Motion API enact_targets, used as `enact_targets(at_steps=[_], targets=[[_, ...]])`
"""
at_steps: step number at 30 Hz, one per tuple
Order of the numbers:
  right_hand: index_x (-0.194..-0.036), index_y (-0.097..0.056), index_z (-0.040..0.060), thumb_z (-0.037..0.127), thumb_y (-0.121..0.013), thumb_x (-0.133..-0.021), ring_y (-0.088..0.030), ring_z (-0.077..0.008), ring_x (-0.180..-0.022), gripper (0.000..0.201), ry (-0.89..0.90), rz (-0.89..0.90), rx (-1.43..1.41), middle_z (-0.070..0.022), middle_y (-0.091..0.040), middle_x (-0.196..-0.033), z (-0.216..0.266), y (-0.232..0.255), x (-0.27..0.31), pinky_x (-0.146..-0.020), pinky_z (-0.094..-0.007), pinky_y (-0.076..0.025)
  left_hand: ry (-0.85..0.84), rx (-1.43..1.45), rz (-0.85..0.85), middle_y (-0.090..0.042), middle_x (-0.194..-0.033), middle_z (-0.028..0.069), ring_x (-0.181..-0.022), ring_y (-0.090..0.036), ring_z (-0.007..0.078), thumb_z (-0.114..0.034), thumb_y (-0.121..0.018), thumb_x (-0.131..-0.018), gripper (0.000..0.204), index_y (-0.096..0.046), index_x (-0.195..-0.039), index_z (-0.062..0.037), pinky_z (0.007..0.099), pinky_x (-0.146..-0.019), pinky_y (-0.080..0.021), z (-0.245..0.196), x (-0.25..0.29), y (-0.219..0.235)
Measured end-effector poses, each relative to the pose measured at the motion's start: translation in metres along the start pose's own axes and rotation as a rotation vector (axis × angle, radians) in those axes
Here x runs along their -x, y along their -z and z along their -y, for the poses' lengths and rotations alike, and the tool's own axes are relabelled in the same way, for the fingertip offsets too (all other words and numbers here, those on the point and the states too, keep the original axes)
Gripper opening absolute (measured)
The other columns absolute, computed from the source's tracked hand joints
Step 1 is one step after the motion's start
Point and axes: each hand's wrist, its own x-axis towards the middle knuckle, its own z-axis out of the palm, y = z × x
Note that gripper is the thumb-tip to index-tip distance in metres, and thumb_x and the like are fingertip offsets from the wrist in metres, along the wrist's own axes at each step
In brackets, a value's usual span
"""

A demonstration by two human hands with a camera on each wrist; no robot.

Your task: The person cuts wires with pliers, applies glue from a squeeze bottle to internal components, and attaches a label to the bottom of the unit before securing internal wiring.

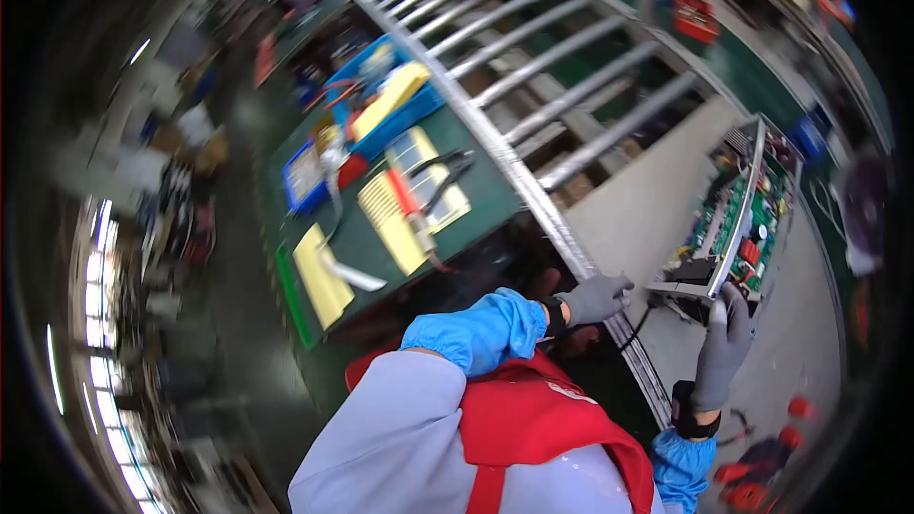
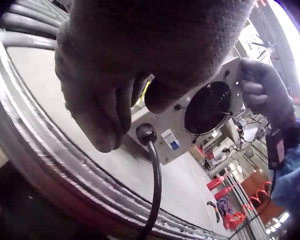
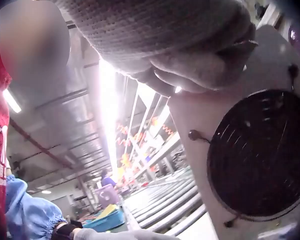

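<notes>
An open metal case with green circuit boards lies on the pale worktop at the right of the head view. Its end panel carries a round black fan, and a black power cord comes out through a gland beside it. My right hand, in a grey glove, grips the panel's upper corner, fingers bent over the edge. The left hand, gloved too, hovers by the cord end of the case with loosely bent fingers and nothing visible in them.
Left of the roller conveyor, a green bench bears blue bins, yellow sheets and a red-handled tool. Red-and-black tools lie at the near right. A metal rail edges the conveyor.
</notes>
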Motion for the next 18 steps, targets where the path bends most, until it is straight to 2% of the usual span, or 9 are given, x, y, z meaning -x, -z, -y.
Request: enact_targets(at_steps=[5,7,8,11,13,14,15,17,18], targets=[[-0.130,-0.060,-0.0024,0.011,-0.056,-0.098,-0.063,-0.0200,-0.101,0.035,0.090,-0.002,0.124,-0.0126,-0.067,-0.115,0.001,-0.041,-0.001,-0.089,-0.0307,-0.049,0.181,-0.065,-0.261,-0.068,-0.114,0.0225,-0.105,-0.066,0.0393,-0.031,-0.055,-0.097,0.042,-0.058,-0.130,-0.0058,0.0454,-0.095,-0.051,0.022,0.126,0.070],[-0.131,-0.060,-0.0007,0.016,-0.054,-0.100,-0.063,-0.0161,-0.100,0.035,0.007,-0.060,0.037,-0.0104,-0.068,-0.115,0.031,-0.042,0.011,-0.081,-0.0271,-0.049,0.283,0.000,-0.414,-0.068,-0.111,0.0213,-0.103,-0.066,0.0385,-0.027,-0.059,-0.095,0.037,-0.059,-0.126,-0.0059,0.0440,-0.092,-0.052,0.057,0.179,0.085],[-0.130,-0.061,0.0009,0.020,-0.051,-0.102,-0.060,-0.0108,-0.091,0.035,-0.035,-0.195,0.031,-0.0078,-0.068,-0.114,0.045,-0.052,0.021,-0.070,-0.0232,-0.043,0.252,-0.113,-0.557,-0.068,-0.112,0.0204,-0.104,-0.066,0.0382,-0.026,-0.061,-0.094,0.036,-0.061,-0.124,-0.0053,0.0429,-0.091,-0.052,0.078,0.205,0.087],[-0.126,-0.063,-0.0001,0.021,-0.048,-0.102,-0.061,-0.0164,-0.100,0.035,-0.060,-0.037,0.085,-0.0087,-0.062,-0.128,0.072,-0.086,0.052,-0.073,-0.0268,-0.048,0.415,-0.077,-0.839,-0.068,-0.110,0.0189,-0.102,-0.067,0.0377,-0.024,-0.062,-0.092,0.033,-0.063,-0.120,-0.0048,0.0422,-0.089,-0.053,0.115,0.278,0.106],[-0.119,-0.064,0.0014,0.023,-0.043,-0.101,-0.056,-0.0115,-0.080,0.035,-0.128,0.331,0.161,-0.0062,-0.063,-0.121,0.083,-0.131,0.063,-0.064,-0.0250,-0.044,0.567,-0.177,-1.051,-0.069,-0.107,0.0170,-0.100,-0.068,0.0346,-0.025,-0.063,-0.092,0.032,-0.065,-0.118,-0.0061,0.0420,-0.088,-0.054,0.143,0.320,0.113],[-0.118,-0.065,0.0043,0.026,-0.047,-0.100,-0.056,-0.0110,-0.081,0.033,0.020,0.556,0.422,-0.0058,-0.063,-0.112,0.068,-0.151,0.070,-0.067,-0.0265,-0.045,0.592,-0.240,-1.171,-0.069,-0.102,0.0152,-0.096,-0.067,0.0356,-0.028,-0.062,-0.092,0.034,-0.062,-0.118,-0.0059,0.0451,-0.087,-0.053,0.166,0.341,0.110],[-0.120,-0.064,0.0028,0.022,-0.053,-0.098,-0.059,-0.0142,-0.087,0.032,-0.016,0.644,0.274,-0.0078,-0.065,-0.112,0.078,-0.184,0.086,-0.074,-0.0292,-0.047,0.709,-0.170,-1.192,-0.070,-0.099,0.0163,-0.094,-0.068,0.0353,-0.027,-0.063,-0.092,0.033,-0.063,-0.118,-0.0055,0.0442,-0.086,-0.053,0.172,0.359,0.118],[-0.125,-0.062,-0.0003,0.016,-0.065,-0.093,-0.065,-0.0206,-0.098,0.036,-0.129,0.813,-0.021,-0.0118,-0.070,-0.111,0.099,-0.251,0.119,-0.087,-0.0347,-0.052,0.736,-0.030,-1.267,-0.071,-0.102,0.0175,-0.092,-0.069,0.0324,-0.022,-0.065,-0.092,0.031,-0.065,-0.118,-0.0035,0.0404,-0.083,-0.055,0.196,0.393,0.125],[-0.125,-0.062,0.0017,0.020,-0.069,-0.091,-0.066,-0.0224,-0.100,0.039,0.102,0.887,0.006,-0.0128,-0.069,-0.113,0.079,-0.283,0.134,-0.087,-0.0349,-0.052,0.741,0.066,-1.289,-0.071,-0.103,0.0170,-0.091,-0.070,0.0305,-0.020,-0.065,-0.093,0.031,-0.065,-0.119,-0.0026,0.0393,-0.083,-0.055,0.205,0.405,0.126]])
